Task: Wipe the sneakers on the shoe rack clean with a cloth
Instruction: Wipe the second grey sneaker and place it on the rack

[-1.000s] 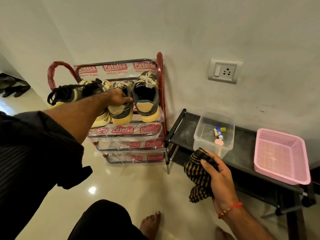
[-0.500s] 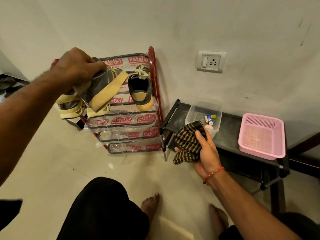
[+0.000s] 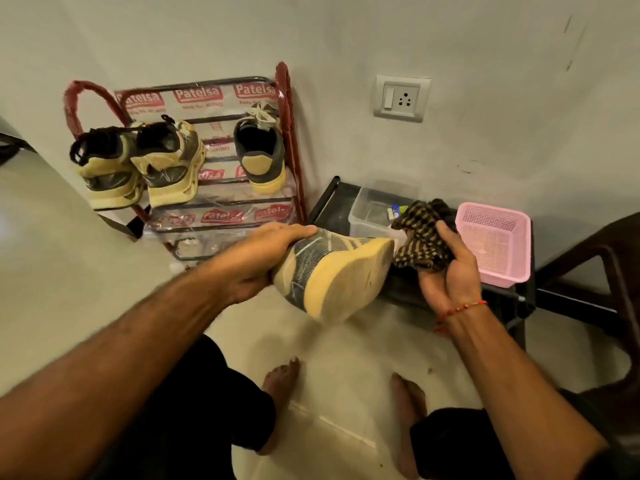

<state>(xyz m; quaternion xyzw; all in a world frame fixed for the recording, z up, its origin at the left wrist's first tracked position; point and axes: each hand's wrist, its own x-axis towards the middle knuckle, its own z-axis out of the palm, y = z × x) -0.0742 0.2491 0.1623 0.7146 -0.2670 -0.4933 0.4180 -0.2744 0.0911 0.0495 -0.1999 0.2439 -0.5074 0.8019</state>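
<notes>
The step in hand looks like the start of the wipe itself: the left hand (image 3: 273,258) grips one sneaker (image 3: 332,275) by its heel end, fingers curled over the upper, and holds it in the air in front of the person with the pale sole turned down and toward the camera, toe pointing right. The right hand (image 3: 446,268) is clamped on a bunched checked cloth (image 3: 420,237), palm up, just beside the sneaker's toe — the cloth seems to touch the toe or sit a hair off it; the view does not settle which. The next move, as I judge it, calls for the cloth to be pressed flat against the toe and drawn along the sole edge and upper while the left hand keeps the shoe steady and turns it as needed. Three other sneakers (image 3: 166,164) remain on the top tier of the shoe rack (image 3: 287,133), so most of the task appears still to come. For room: the held shoe hangs over open floor (image 3: 86,271) between the rack and a low dark surface (image 3: 332,202), whose near edge runs just behind the toe — a wide sweep to the right could knock the clear plastic box (image 3: 370,209) or the pink basket (image 3: 491,244) standing on it. A dark chair (image 3: 595,258) closes off the far right, and the person's bare feet (image 3: 280,382) lie directly below
</notes>
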